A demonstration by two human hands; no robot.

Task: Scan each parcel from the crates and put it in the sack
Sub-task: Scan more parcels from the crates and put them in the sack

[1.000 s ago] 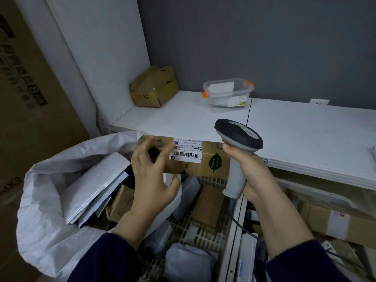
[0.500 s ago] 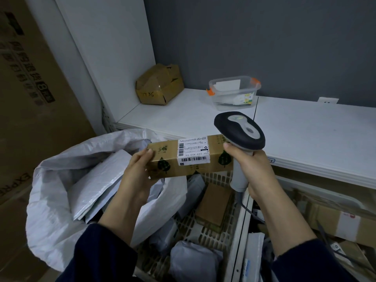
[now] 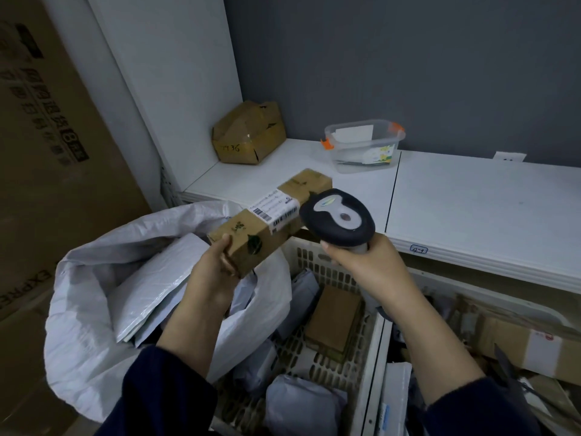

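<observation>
Over the sack mouth: I hold the long brown cardboard parcel (image 3: 270, 221) on a slant, near end low toward me, far end raised toward the white desk (image 3: 471, 199).
Parcel grip: my left hand (image 3: 217, 272) has its fingers (image 3: 227, 262) curled round the parcel's near end, thumb on the top face, the rest wrapped over the end.
Scanner grip: my right hand (image 3: 371, 272) has its fingers closed round the handle of the black-and-grey handheld scanner (image 3: 338, 220), whose head covers part of the parcel's far half.
Label: the white shipping label (image 3: 276, 209) faces up at mid-length, apart from my left fingers, with a barcode strip along its nearer edge.
Doing the scan well: I judge the scanner head is crowding the barcode. I would draw it back, tip the label toward its window, and hold the parcel steady with my thumb off the print.
After the beep: the white woven plastic sack (image 3: 88, 309) gapes just below my left hand, so it should be a short drop. The pale slotted plastic crate (image 3: 314, 256) holds more parcels.
</observation>
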